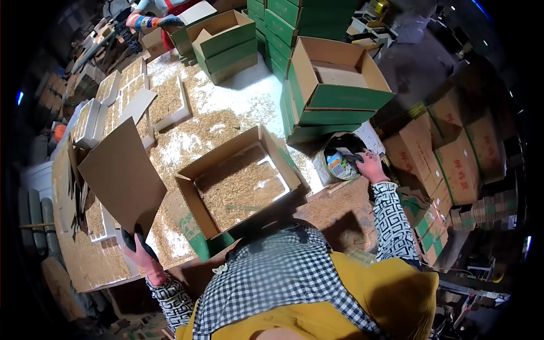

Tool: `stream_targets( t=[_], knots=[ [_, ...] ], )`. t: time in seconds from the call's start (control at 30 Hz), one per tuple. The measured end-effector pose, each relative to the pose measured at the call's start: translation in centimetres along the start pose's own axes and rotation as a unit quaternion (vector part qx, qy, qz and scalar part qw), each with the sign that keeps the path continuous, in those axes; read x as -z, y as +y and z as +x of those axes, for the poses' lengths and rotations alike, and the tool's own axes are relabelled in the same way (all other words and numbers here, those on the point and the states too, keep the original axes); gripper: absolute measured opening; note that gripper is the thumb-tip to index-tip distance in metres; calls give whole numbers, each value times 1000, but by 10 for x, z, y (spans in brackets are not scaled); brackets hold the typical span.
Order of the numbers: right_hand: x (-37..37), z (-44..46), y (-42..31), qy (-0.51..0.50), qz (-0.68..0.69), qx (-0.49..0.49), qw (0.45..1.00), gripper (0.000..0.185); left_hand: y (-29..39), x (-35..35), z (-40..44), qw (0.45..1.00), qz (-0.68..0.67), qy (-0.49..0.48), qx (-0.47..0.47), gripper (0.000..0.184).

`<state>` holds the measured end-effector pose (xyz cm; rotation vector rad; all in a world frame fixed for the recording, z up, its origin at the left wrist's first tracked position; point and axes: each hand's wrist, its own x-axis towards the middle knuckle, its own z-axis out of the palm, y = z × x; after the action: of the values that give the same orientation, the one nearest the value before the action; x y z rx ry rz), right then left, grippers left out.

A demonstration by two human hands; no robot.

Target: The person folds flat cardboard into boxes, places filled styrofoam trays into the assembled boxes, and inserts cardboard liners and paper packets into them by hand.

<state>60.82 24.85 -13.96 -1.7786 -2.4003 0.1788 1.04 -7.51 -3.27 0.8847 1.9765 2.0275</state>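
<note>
My left hand (144, 254), in a pink glove with dark fingers, grips the lower corner of a flat brown cardboard sheet (124, 175) held up at a tilt. An open cardboard box (207, 214) with green outer sides stands in front of me, holding a layer of small tan pieces in a white-edged tray. To the right, my gloved right hand (371, 166) reaches over the rim of a round bucket (322, 170). Its bent fingers pinch at the printed blue-and-white packets (338, 165) inside; the fingertips are partly hidden.
Tan pieces lie scattered over the table (218, 122). White trays (173, 116) of them stand at left. Empty green-sided boxes (345, 97) are stacked behind the bucket. Strapped brown cartons (453, 164) stand at right. Another person's gloved hand (170, 21) is at a far box.
</note>
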Motion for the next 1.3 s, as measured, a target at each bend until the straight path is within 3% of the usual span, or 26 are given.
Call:
stream_targets(
  t=[0.1,0.17,0.2,0.23,0.27,0.3,0.37,0.43,0.47,0.5,0.6,0.67,0.7,0.77,0.8,0.83,0.87,0.9,0.97,1.0,1.03,1.07,1.1,1.17,1.2,1.3],
  knots=[
    [50,-8,-38,14,-7,-39,999,34,0,0,10,1000,-15,-5,1,39],
    [84,-14,-79,152,45,42,986,37,5,4,16,1000,-16,-5,-2,40],
    [95,-15,-110,102,362,-13,927,37,-3,10,19,1000,-21,16,-13,41],
    [101,-15,-148,29,639,-67,766,37,2,0,18,997,18,49,-55,41],
    [103,-20,-195,30,640,-45,766,32,8,-9,16,993,51,37,-96,42],
    [91,-2,-236,45,504,234,830,32,24,-28,13,978,138,24,-156,41],
    [75,14,-304,-160,30,307,938,41,52,-66,1,908,214,-104,-346,41],
    [33,46,-281,5,69,328,942,41,66,-103,-5,823,275,-266,-419,34],
    [35,62,-269,7,332,319,888,41,66,-116,-13,780,310,-369,-399,28],
    [98,37,-293,176,182,232,939,39,58,-125,-23,732,340,-464,-365,21],
    [113,25,-306,95,247,264,927,33,17,-141,-34,670,296,-623,-274,23],
    [50,31,-323,-221,30,353,908,44,-6,-158,-24,579,297,-726,-221,33],
    [13,28,-320,-251,-121,404,871,43,-38,-161,-34,564,295,-731,-244,39],
    [13,29,-319,-204,-71,408,887,44,1,-159,-16,525,322,-775,-145,42],
    [19,32,-303,-150,28,429,890,35,-32,-135,-16,621,198,-722,-230,44],
    [68,40,-304,-281,98,370,880,38,5,-117,-2,644,165,-697,-269,48],
    [95,44,-294,-265,276,324,865,34,22,-88,16,729,88,-665,-141,54],
    [100,37,-270,-218,539,95,808,34,32,-62,31,788,3,-615,-11,61],
    [98,55,-229,-144,390,137,899,37,47,-42,35,931,144,-334,34,79],
    [69,46,-239,-204,352,131,904,42,-6,-52,19,875,381,-299,-4,103],
    [38,36,-255,-260,311,121,906,47,-55,-71,-4,823,443,-355,26,116],
    [8,33,-262,-252,242,197,916,57,-79,-99,-32,854,306,-366,209,116],
    [-10,35,-269,-240,173,270,916,69,-79,-117,-49,869,307,-337,195,115],
    [13,42,-277,3,172,256,951,74,-81,-136,-67,914,201,-293,197,111],
    [-13,45,-263,42,305,168,937,85,-83,-132,-68,924,151,-273,220,105],
    [-77,33,-260,-228,662,-11,714,92,-105,-116,-64,948,105,-214,211,85]
  ],
)
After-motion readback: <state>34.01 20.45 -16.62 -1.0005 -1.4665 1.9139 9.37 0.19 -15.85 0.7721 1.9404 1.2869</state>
